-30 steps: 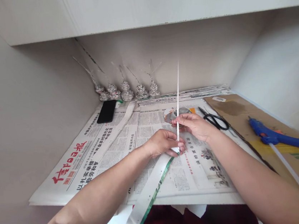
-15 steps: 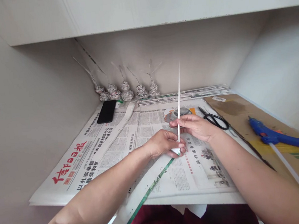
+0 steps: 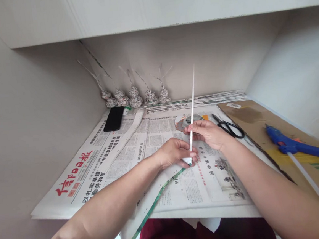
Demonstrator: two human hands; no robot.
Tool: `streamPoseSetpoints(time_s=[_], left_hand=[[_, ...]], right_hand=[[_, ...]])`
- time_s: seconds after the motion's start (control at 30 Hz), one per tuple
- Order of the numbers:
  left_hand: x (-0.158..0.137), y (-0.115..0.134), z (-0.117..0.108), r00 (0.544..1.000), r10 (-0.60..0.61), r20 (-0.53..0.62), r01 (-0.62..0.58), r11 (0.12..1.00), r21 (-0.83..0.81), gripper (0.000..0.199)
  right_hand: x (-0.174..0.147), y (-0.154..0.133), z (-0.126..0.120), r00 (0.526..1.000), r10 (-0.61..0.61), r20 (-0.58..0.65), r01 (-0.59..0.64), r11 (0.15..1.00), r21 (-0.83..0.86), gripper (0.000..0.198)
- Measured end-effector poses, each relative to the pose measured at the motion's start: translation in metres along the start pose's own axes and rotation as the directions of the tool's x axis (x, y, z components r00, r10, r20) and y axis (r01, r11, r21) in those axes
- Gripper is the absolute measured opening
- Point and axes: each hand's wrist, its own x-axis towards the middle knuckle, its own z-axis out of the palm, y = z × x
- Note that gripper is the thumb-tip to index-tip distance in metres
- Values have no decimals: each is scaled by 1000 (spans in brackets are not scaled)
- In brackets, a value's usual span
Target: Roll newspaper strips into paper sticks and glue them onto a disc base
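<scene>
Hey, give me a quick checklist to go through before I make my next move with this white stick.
1. Left hand gripping the white stick low: ok.
2. Right hand holding it higher up: ok.
3. Green-edged strip entirely on the table: not ok, one end hangs over the front edge.
4. Glue gun set down: ok, on the cardboard.
5. Glue gun cool: cannot tell.
</scene>
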Motion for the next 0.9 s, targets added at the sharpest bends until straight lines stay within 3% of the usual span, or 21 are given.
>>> streamPoseSetpoints(time_s=[0.13, 0.33, 0.5, 0.67, 0.83, 0.9], left_hand=[[0, 0, 0, 1000, 11, -17, -11, 1000, -13, 37], [-1, 1, 1, 1000, 7, 0, -7, 1000, -11, 33], [-1, 1, 1, 999, 6, -37, -6, 1000, -19, 33], [0, 1, 1, 1000, -8, -16, 8, 1000, -17, 34], [0, 1, 0, 999, 11, -35, -12, 999, -30, 33], [1, -1, -1, 1000, 12, -23, -13, 1000, -23, 34]], right_hand=[[-2, -1, 1, 991, 21, 134, -16, 999, -43, 27], [0, 0, 3, 999, -7, -35, 6, 1000, -18, 26], [-1, -1, 0, 991, 3, 133, 3, 999, -51, 29], [1, 1, 1, 997, -47, -64, 45, 998, -33, 27], [-1, -1, 3, 993, 0, 115, 7, 999, -53, 32], [-1, -1, 3, 997, -12, 81, 16, 998, -53, 29]])
